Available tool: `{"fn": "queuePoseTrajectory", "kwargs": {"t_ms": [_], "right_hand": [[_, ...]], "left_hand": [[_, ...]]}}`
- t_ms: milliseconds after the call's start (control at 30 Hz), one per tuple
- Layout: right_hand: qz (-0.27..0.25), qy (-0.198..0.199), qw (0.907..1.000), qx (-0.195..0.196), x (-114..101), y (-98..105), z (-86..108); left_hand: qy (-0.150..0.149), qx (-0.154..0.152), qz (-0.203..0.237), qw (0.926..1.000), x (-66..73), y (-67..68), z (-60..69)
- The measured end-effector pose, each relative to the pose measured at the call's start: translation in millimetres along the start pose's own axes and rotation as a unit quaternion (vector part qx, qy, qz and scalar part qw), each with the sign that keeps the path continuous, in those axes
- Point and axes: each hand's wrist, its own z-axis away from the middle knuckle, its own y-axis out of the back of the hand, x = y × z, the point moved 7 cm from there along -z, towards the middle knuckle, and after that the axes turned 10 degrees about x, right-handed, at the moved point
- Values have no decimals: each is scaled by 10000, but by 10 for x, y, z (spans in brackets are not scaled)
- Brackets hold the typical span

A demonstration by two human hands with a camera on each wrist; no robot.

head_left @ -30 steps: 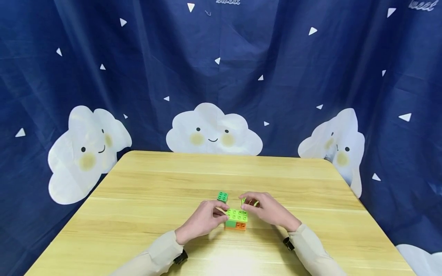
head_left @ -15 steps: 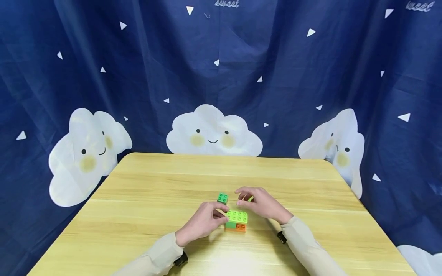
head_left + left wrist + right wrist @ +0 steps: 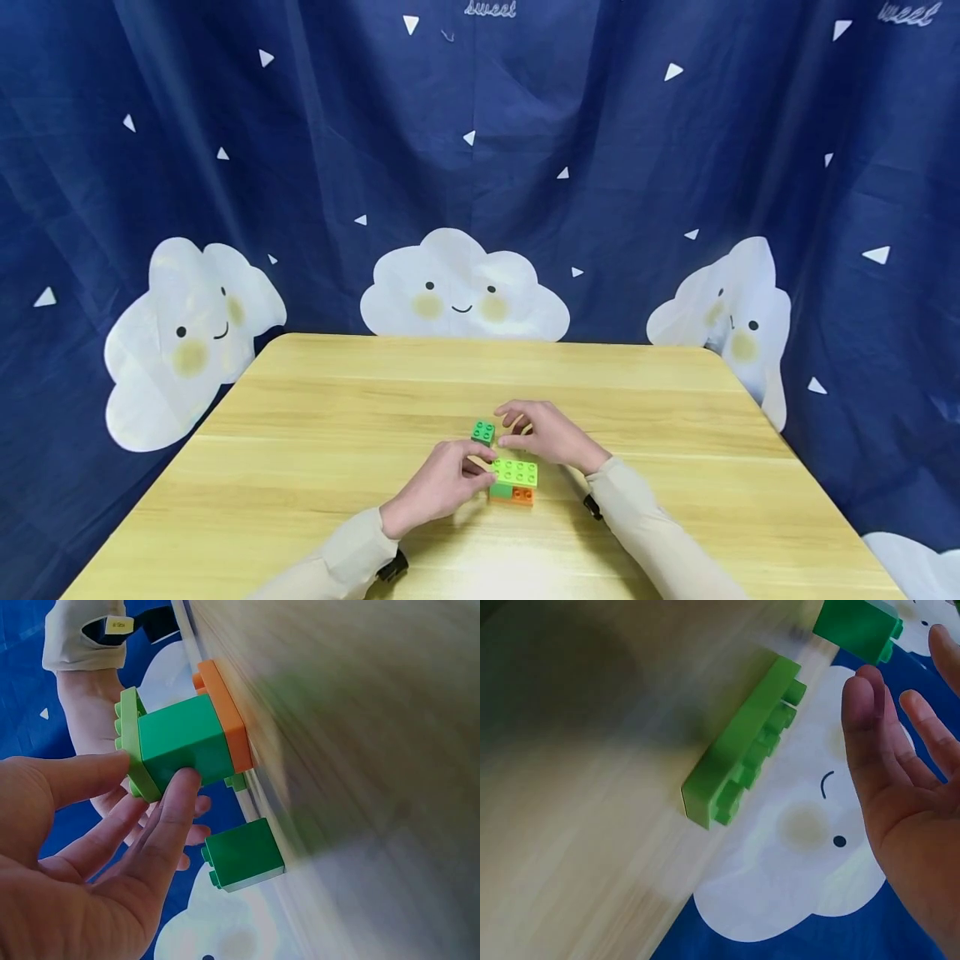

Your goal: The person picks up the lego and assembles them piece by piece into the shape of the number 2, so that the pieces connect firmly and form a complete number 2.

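Note:
My left hand (image 3: pixel 438 485) steadies a small brick stack by its left side, with a finger on the green block (image 3: pixel 187 736) and the thumb against the lime plate (image 3: pixel 130 742) on top. An orange plate (image 3: pixel 229 724) forms the stack's base on the table. Beyond the stack, my right hand (image 3: pixel 551 433) has relaxed, spread fingers around nothing, just right of a separate green brick (image 3: pixel 483 431). The right wrist view shows a long lime brick (image 3: pixel 739 742) lying on the table beside that hand (image 3: pixel 911 772); the head view hides it.
The wooden table (image 3: pixel 315 417) extends around the bricks on all sides. Behind its far edge hangs a dark blue curtain (image 3: pixel 322 150) with white clouds and triangles. Dark bands sit at both wrists.
My right hand has moved left and slightly away from me, from beside the lime brick towards the separate green brick. My left hand has stayed at the stack.

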Motion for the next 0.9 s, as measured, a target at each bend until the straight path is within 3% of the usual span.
{"fn": "queuePoseTrajectory", "kwargs": {"t_ms": [400,900], "right_hand": [[-70,196,9996,-164,-35,-178,-101],[92,78,9998,-186,-27,-228,-146]], "left_hand": [[-130,46,61,9999,-8,-3,-6],[-75,63,77,9999,6,-8,8]]}}
